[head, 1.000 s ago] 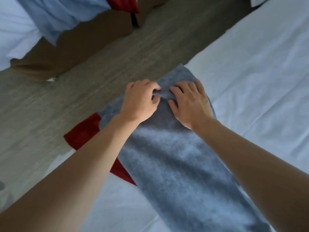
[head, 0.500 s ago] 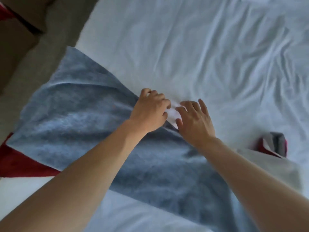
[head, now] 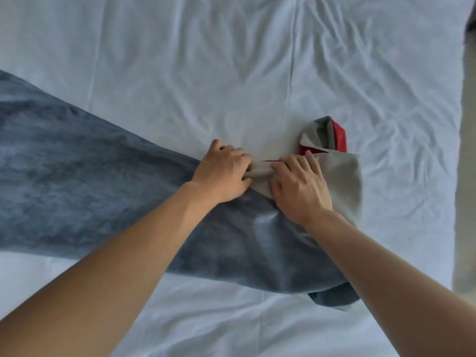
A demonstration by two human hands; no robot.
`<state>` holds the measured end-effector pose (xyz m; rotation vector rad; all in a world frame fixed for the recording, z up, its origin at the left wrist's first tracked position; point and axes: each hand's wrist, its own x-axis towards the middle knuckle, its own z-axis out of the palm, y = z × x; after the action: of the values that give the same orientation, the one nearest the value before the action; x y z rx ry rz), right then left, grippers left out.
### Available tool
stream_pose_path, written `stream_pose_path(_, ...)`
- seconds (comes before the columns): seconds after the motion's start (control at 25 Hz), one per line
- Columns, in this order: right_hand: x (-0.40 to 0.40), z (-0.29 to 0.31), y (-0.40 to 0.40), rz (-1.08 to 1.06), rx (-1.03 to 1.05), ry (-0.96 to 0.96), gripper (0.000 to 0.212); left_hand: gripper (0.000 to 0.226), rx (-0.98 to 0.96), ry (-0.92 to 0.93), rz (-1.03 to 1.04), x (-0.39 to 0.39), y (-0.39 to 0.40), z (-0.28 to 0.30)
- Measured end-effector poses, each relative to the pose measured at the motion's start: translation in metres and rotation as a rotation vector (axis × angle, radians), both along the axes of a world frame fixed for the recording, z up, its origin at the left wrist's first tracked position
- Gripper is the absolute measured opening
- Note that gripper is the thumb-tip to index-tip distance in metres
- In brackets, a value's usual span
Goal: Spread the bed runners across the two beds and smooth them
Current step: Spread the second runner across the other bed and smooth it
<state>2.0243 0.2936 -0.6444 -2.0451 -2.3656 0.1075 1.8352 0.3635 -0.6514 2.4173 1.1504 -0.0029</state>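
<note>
Blue-grey plush fills the near ground: the bed runner lies flat on the white sheet of the bed, its long axis running left to right across the mattress, the spread part reaching off the left edge of view. Both bare forearms pass over it from the bottom of the frame. At its far edge the left hand has its fingers curled onto a ridge of the cloth, and the right hand, just beside it, presses and pinches the same ridge, where the pale beige underside is turned up; the two hands are almost touching, with a short fold of fabric bunched between them. The part not yet laid out lies to the right of the grip: a folded-back flap, and just beyond it a small bundle showing the red trim. So the right hand is the nearer one to what remains, and the likely next pull is rightward along the runner's length. Room is short there: the mattress edge and a strip of floor show near the right border. Beyond the hands the sheet is wrinkled and open all the way to the top of view.
</note>
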Motion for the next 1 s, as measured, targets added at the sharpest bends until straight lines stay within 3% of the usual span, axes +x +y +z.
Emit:
stream_pose_path(0.24,0.064,0.006,-0.006,-0.047,-0.029,-0.003,0.015,0.029,0.054,-0.060,-0.002,0.060,-0.019,0.009)
stream_pose_path(0.36,0.087,0.006,-0.006,-0.084,-0.053,-0.008,0.012,0.014,0.116,-0.071,0.013,0.092,-0.025,0.005)
stream_pose_path(0.56,0.116,0.014,-0.012,-0.133,-0.059,0.071,0.039,0.006,0.285,-0.015,0.183,0.101,0.012,0.005)
stream_pose_path(0.72,0.114,0.017,0.000,-0.169,0.008,0.164,0.048,0.012,0.272,0.083,0.364,0.092,0.035,0.005)
stream_pose_path(1.0,0.152,0.003,-0.008,-0.307,-0.033,0.146,0.051,0.018,0.257,-0.155,0.072,0.188,-0.004,0.020)
